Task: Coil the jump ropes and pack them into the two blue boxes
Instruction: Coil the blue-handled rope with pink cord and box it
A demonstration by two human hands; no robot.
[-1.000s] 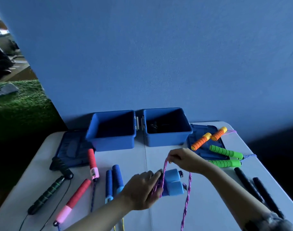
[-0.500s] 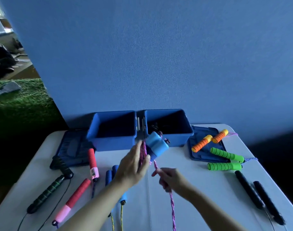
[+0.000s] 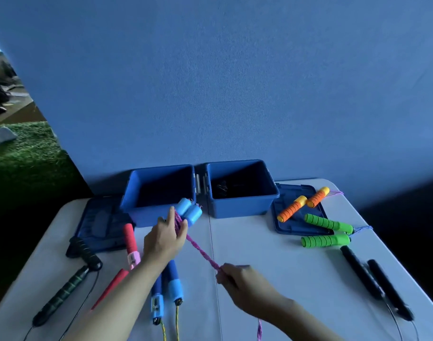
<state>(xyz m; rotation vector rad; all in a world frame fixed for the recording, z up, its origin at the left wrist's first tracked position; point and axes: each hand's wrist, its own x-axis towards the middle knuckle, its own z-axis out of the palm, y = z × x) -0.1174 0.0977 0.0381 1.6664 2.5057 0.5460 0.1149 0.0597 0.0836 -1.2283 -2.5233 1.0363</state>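
Left hand grips light-blue handles plus pink rope in front of left blue box; right hand pinches it taut. Slack risks wraps slipping off.

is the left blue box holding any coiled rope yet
No, the left blue box shows only a bare dark inside, while the pink rope stretches between both hands.

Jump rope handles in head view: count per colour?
Light blue handles, held in left hand: 2
Orange handles: 2
Green handles: 2
Black handles, right side: 2
Black-green handles: 2
Red-pink handles: 2
Dark blue handles: 2
Total: 14
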